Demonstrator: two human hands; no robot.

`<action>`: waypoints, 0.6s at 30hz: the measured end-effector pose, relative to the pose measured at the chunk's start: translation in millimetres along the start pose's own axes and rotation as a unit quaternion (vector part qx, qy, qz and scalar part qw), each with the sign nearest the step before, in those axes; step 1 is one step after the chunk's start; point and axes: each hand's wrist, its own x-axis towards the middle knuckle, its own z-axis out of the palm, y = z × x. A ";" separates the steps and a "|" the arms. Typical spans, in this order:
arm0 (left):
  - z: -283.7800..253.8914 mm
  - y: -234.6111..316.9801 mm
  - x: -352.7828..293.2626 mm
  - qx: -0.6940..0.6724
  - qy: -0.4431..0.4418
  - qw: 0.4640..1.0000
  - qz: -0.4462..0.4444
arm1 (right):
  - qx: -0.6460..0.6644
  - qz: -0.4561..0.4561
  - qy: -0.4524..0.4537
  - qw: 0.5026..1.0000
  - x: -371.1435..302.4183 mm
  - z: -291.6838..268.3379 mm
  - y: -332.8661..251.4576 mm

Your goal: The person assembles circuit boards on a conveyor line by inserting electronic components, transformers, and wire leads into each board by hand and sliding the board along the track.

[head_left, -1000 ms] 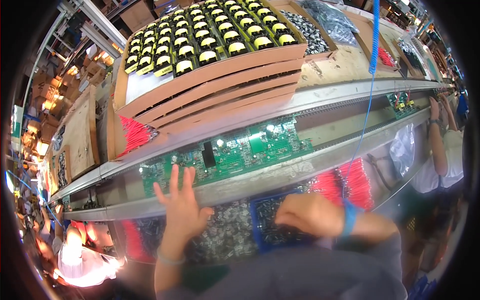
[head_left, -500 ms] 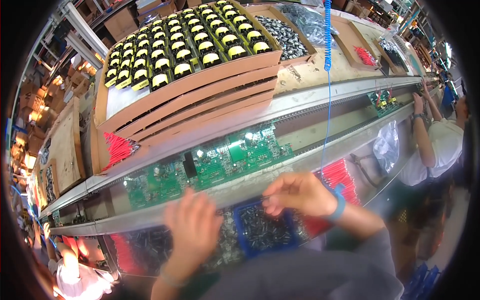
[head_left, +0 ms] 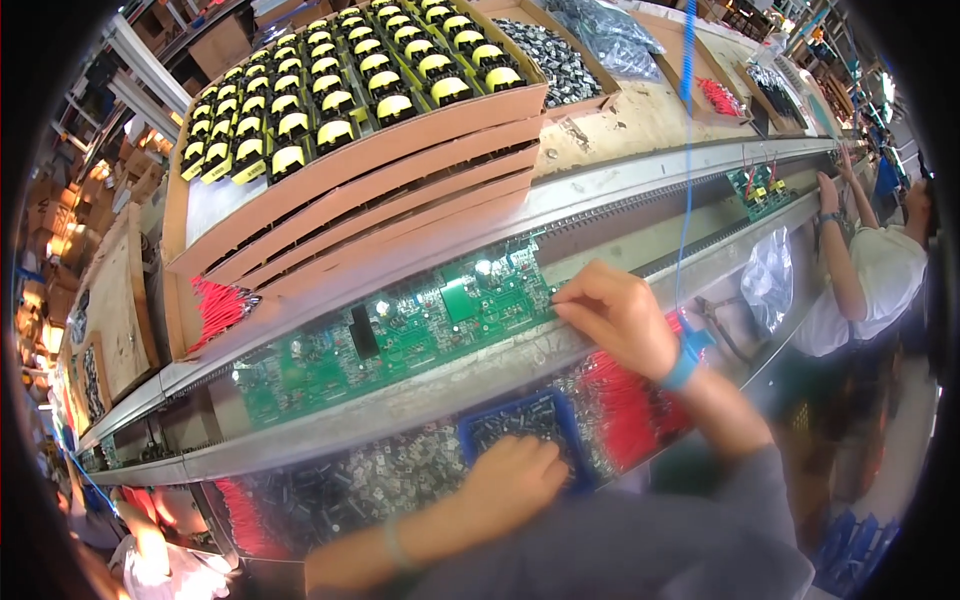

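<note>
My right hand (head_left: 622, 318) is at the right end of a row of green circuit boards (head_left: 500, 312) in the conveyor rail. Its thumb and fingertips pinch together at the board's edge; anything between them is too small to make out. My left hand (head_left: 512, 480) lies over the near side of a blue tray (head_left: 572, 425) full of small dark cylindrical parts (head_left: 505, 425). Its fingers are curled down toward these parts, and the fingertips are partly hidden. A blue band with a cord circles my right wrist.
Beyond the rail stand stacked cardboard trays (head_left: 400, 150) of black-and-yellow parts (head_left: 394, 106). Red leads (head_left: 625, 405) lie right of the blue tray, loose small components (head_left: 390, 475) left of it. A coiled blue cord (head_left: 688, 60) hangs down. Co-workers sit at both sides; one's hand (head_left: 828, 192) is near another board (head_left: 760, 192).
My left hand has come down and right, from near the rail to the blue tray. My right hand has moved from above that tray up and right to the board's edge.
</note>
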 end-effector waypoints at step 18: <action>-9.9 -6.3 -8.9 -0.266 0.126 0.952 -0.079 | -0.101 -0.055 0.018 0.993 1.4 -5.6 20.8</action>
